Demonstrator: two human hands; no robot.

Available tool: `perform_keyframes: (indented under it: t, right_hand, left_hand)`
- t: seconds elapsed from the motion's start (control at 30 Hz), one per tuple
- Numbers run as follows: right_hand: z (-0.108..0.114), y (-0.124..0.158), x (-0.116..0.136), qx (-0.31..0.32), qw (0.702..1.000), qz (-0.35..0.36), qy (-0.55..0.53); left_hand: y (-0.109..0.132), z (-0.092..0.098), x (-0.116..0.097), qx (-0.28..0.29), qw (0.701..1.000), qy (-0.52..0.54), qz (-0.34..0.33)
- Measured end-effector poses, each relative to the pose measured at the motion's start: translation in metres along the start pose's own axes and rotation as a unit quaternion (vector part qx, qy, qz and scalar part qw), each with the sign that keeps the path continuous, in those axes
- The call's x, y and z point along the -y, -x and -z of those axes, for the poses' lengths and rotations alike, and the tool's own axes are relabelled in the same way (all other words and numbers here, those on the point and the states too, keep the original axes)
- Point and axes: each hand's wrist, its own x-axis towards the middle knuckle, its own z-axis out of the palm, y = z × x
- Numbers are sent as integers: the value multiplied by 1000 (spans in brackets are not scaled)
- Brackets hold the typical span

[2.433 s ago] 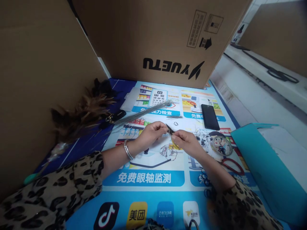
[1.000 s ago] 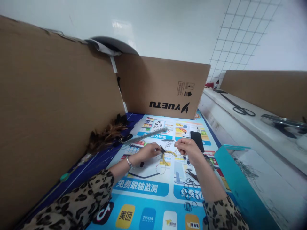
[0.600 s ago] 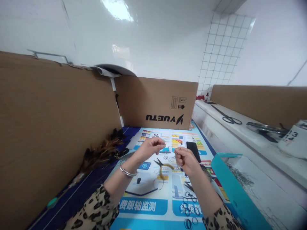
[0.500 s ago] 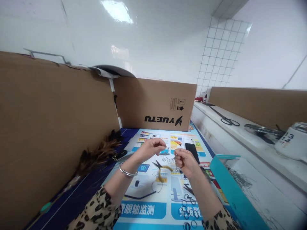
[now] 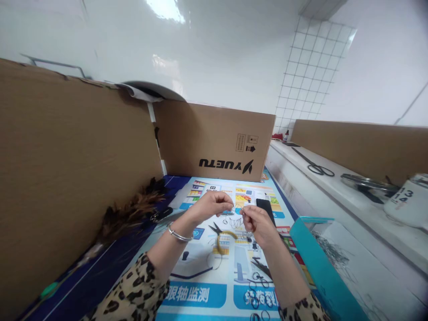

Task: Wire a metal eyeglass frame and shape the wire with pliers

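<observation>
My left hand (image 5: 214,207) is pinched, thumb against fingers, on a thin wire (image 5: 237,208) that shows faintly between the hands. My right hand (image 5: 257,221) pinches the same fine wire from the right, its fingertips close to the left ones. Just below the hands, more thin wire loops lie on the printed mat. Pliers with yellow handles (image 5: 220,243) rest under the left hand, jaws pointing up and left. By my right forearm lie dark-handled pliers (image 5: 261,267) and several dark wire rings (image 5: 256,296).
A black phone (image 5: 265,209) lies behind my right hand. To the right stands a teal box (image 5: 321,263) with tangled wire pieces inside. Cardboard panels (image 5: 214,138) wall the back and left. A feather duster (image 5: 130,207) lies left; scissors (image 5: 320,170) and a white mug (image 5: 408,200) sit on the ledge.
My hands have come slightly closer together, both still pinched. The view has shifted a little; the pliers, rings and box appear to lie as before.
</observation>
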Motion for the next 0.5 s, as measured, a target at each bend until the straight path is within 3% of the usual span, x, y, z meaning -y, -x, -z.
perform_keyframes:
  t: [0.2, 0.33, 0.5]
  right_hand:
    - [9, -1, 11, -14, 994, 68, 84]
    - [12, 2, 23, 34, 979, 130, 155]
    - [8, 6, 32, 94, 965, 136, 205]
  left_hand:
    - [2, 3, 3, -16, 997, 77, 3]
    - [1, 2, 3, -6, 988, 152, -3]
    - [2, -1, 2, 20, 967, 255, 12]
